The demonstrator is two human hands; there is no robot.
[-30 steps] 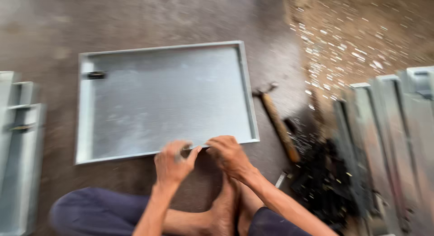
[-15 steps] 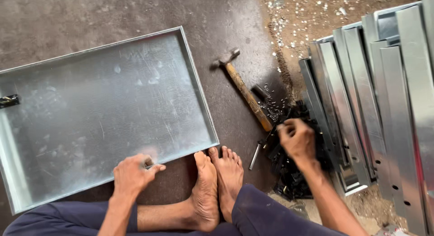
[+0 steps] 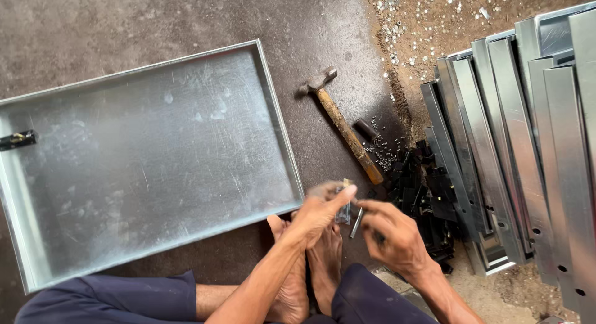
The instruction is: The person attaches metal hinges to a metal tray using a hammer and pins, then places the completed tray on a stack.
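Observation:
My left hand (image 3: 318, 213) pinches a small metal piece (image 3: 343, 211) just off the near right corner of a large shallow galvanised tray (image 3: 280, 133) that lies on the floor. My right hand (image 3: 390, 234) is close beside the left hand, with its fingers pinched on a small dark piece (image 3: 377, 238) that is blurred. A thin metal pin (image 3: 356, 223) lies on the floor between the two hands. My bare feet (image 3: 310, 265) rest together below the hands.
A wooden-handled hammer (image 3: 343, 126) lies right of the tray. A pile of small black metal parts (image 3: 429, 200) sits beside it. Several stacked metal trays (image 3: 528, 144) stand on edge at the right. A black latch (image 3: 17, 139) is on the tray's left wall.
My right hand has come back from the pile of black parts to meet my left hand. My left hand has lifted from the tray's edge with the small metal piece.

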